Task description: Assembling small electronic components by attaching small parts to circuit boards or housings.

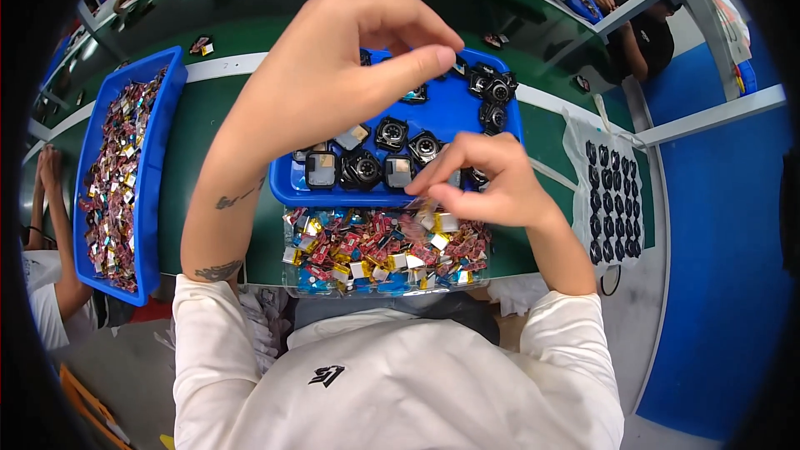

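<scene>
My left hand (358, 67) is raised over the far part of a blue tray (454, 122). Its fingers curl toward the thumb, and whatever lies between them is hidden. Nearer to me, my right hand (492, 183) pinches at the tray's front edge. A motion-blurred small red circuit board (413, 227) shows just under its fingertips. Round black watch-like cases (362, 168) and square-faced ones (398, 172) lie in the tray. Directly in front of it, a clear bin (383, 290) holds many small red boards with silvery and yellow battery pieces (358, 269).
A long blue bin (150, 267) full of similar boards stands at the left. On the right, rows of black cases (612, 200) lie on a white sheet (581, 137). Other people sit around the green bench (275, 12). A grey metal frame (708, 115) rises at the right.
</scene>
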Action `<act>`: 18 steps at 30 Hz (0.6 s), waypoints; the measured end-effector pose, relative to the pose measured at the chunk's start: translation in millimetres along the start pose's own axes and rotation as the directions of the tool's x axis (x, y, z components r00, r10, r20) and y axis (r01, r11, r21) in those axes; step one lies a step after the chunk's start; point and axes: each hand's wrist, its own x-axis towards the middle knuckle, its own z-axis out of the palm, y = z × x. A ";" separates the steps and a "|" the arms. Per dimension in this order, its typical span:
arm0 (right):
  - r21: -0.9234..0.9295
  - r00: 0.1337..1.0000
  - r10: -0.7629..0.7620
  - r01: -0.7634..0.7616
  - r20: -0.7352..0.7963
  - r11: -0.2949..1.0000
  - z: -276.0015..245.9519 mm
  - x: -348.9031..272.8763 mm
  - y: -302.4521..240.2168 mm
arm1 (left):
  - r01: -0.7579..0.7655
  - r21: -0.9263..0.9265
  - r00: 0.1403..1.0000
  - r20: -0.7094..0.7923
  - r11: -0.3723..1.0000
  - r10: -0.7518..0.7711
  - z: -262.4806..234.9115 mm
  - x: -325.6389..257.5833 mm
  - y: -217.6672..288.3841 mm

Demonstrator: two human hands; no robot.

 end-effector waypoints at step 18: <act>0.350 0.934 -0.010 0.144 -0.357 0.926 -38.9 63.5 -28.8 | 0.085 -0.075 0.984 -0.152 0.994 -0.096 -4.5 0.3 10.2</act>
